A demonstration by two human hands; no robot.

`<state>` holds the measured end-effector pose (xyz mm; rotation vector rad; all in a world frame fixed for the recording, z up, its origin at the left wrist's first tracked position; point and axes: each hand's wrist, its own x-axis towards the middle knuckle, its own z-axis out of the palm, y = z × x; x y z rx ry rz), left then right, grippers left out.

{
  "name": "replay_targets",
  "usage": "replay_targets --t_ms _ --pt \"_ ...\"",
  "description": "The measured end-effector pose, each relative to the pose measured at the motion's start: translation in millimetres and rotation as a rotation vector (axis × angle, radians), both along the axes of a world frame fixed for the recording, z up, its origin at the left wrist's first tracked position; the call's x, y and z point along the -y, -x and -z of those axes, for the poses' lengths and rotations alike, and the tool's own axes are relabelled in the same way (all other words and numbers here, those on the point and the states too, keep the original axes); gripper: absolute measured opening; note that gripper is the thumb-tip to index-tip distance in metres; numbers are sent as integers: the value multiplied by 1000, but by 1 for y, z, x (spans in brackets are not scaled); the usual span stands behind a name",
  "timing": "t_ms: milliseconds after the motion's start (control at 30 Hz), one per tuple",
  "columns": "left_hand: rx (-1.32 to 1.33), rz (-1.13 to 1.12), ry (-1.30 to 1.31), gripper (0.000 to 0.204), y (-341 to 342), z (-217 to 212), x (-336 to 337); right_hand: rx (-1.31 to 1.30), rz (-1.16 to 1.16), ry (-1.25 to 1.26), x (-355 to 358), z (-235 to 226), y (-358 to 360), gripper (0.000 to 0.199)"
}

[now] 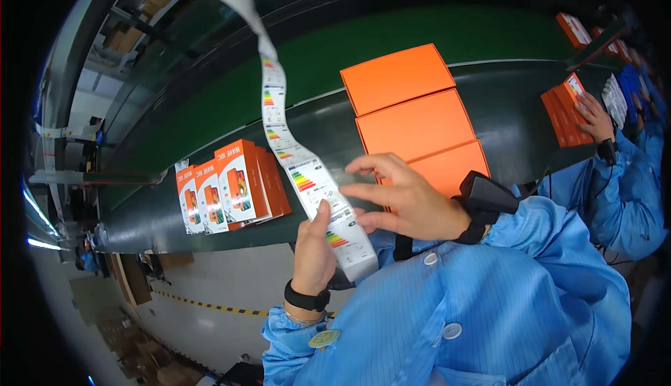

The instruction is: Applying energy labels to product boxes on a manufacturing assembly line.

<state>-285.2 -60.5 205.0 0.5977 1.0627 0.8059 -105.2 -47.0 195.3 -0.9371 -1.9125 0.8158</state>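
Observation:
A long white strip of labels, printed with coloured rating bars, hangs down from the top of the view and widens toward me. My left hand grips it near its lower end, thumb on the face; the other fingers are hidden underneath. Fingers apart, my right hand hovers at the strip's right edge, fingertips near or touching it; contact is unclear. Beyond that hand, orange boxes lie in a row on the dark work surface. Several upright orange-and-white phone boxes stand together left of the strip.
A green conveyor belt runs behind the dark bench. To the right, a co-worker's hand rests on orange boxes. A metal frame stands at the left. Yellow-black tape marks the floor below.

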Motion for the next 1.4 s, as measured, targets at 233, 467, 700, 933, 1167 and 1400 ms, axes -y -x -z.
replay_targets --t_ms 233,467,700,933,1167,1400 --pt "65 -55 32 32 -14 -10 -2 -204 -64 325 3 10 1 28" --pt "194 -112 194 29 -1 -20 -6 -48 96 -217 1 4 13 23" --pt "227 -56 -59 32 1 -41 -31 -137 132 -557 -14 -13 16 27" --pt "229 -250 -207 38 85 -19 -84 -871 -198 9 -12 -61 -32 11" --pt "212 -229 -159 51 78 16 -47 197 -102 345 0 -8 -85 49" --pt "-78 16 -296 42 48 25 -35 567 -173 267 -17 14 -55 64"
